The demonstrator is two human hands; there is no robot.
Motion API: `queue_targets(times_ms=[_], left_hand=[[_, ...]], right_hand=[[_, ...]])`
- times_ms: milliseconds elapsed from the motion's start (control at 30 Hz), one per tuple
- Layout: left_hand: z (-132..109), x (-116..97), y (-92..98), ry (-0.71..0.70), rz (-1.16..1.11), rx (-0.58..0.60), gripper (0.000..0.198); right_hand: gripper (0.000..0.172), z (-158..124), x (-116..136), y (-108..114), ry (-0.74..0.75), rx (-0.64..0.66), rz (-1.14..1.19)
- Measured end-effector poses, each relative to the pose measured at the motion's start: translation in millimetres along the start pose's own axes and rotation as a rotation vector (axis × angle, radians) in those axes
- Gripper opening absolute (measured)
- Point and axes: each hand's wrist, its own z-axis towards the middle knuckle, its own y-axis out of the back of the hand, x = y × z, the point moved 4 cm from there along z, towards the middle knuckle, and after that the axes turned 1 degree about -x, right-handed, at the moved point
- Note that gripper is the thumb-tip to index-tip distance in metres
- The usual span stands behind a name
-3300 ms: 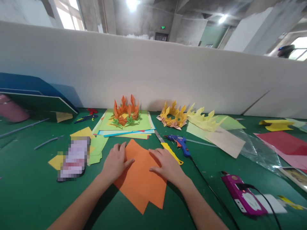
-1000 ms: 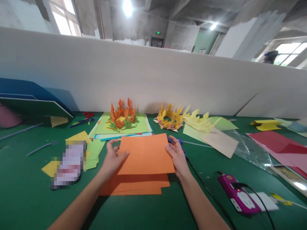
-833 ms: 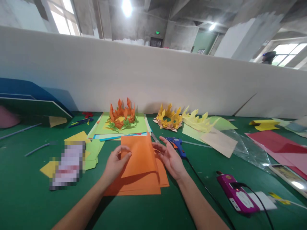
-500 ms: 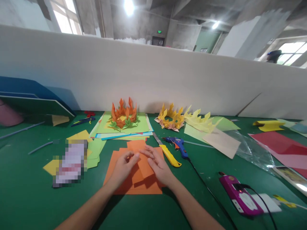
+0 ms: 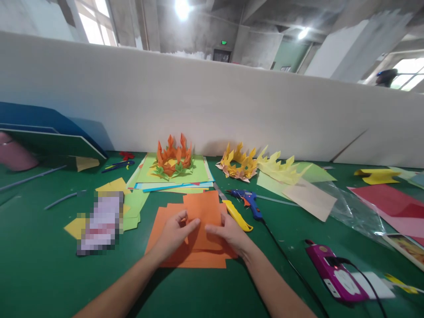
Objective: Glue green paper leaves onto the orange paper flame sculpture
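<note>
Both my hands grip a small rectangle of orange paper, held up above more orange sheets on the table. My left hand pinches its left edge, thumb in front and fingers curled behind. From the other side my right hand holds the right edge, its thumb lying across the front. Just beyond my right hand lies a yellow utility knife with its blade out. A blue glue gun rests beside the knife, its black cord running toward me.
An orange paper crown stands on stacked coloured paper at the back. Yellow paper crowns sit right of it. A magenta power strip lies at right; a blurred-out object lies at left. A white partition rises behind.
The small orange paper has turned from slanted to nearly upright. My right hand's fingers have moved from over its front to its right edge. The view has shifted slightly.
</note>
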Motion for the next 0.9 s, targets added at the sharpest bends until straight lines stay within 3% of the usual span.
queue_targets(times_ms=[233, 400, 900], left_hand=[[2, -3, 9.1, -0.091, -0.112, -0.197, 0.042], [4, -1, 10.2, -0.076, -0.144, -0.188, 0.042], [4, -5, 11.4, -0.160, -0.098, -0.219, 0.034]], right_hand=[[0.065, 2, -7, 1, 0.013, -0.157, 0.071], [0.066, 4, -7, 6, 0.047, -0.192, 0.028], [0.069, 6, -10, 6, 0.023, -0.137, 0.076]])
